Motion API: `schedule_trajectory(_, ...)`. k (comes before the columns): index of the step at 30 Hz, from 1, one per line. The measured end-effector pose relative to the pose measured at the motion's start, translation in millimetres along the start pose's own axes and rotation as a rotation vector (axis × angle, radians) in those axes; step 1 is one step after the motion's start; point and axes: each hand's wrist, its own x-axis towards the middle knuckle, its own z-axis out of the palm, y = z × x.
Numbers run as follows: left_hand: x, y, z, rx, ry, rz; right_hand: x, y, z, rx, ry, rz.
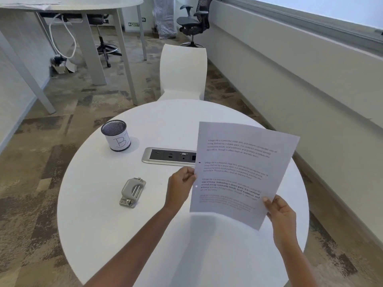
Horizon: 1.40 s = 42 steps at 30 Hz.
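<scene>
Above the round white table point(116, 204), each hand point(179, 186) point(280, 212) pinches the printed sheet point(238, 172).

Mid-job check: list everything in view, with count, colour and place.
printed sheet: 1, white, held above table
hole punch: 1, grey, on table, left
mesh cup: 1, black, white label, table's far left
socket panel: 1, silver-black, table centre
round table: 1, white, foreground
plain chair: 1, white, behind table
office chair: 1, black, far back
left hand: 1, pinches sheet's left edge
right hand: 1, holds sheet's lower corner
</scene>
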Motion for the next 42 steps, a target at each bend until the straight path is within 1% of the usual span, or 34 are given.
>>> schedule_trajectory(3, -1, 3, 3, 0.023, 0.039, 0.067, 4, -2, 0, 0.002, 0.025, -0.039)
schedule_trajectory(5, -4, 0, 4, 0.057, 0.029, 0.088, 6, 3, -2, -0.027, 0.012, -0.055)
schedule_trajectory(9, -11, -14, 7, 0.144, 0.008, 0.083, 8, 18, -6, -0.143, -0.014, -0.081)
schedule_trajectory(14, -15, -22, 13, 0.169, 0.059, 0.073, 8, 24, -11, -0.158, -0.008, -0.084)
schedule_trajectory(21, -17, -11, 38, 0.069, 0.016, -0.029, 16, 15, -33, -0.253, 0.065, -0.107)
schedule_trajectory(24, -19, -9, 56, 0.098, 0.015, -0.087, 25, 16, -47, -0.344, 0.088, -0.051)
schedule_trajectory(29, -21, -18, 84, 0.116, -0.031, -0.267, 39, 19, -64, -0.561, 0.070, 0.023)
schedule_trajectory(31, -24, -23, 92, 0.146, -0.046, -0.315, 43, 21, -68, -0.608, 0.062, 0.053)
schedule_trajectory(36, -34, -36, 110, 0.295, -0.102, -0.351, 49, 35, -74, -0.700, 0.030, 0.120)
schedule_trajectory(42, -39, -42, 122, 0.381, -0.086, -0.399, 53, 52, -83, -0.752, 0.027, 0.170)
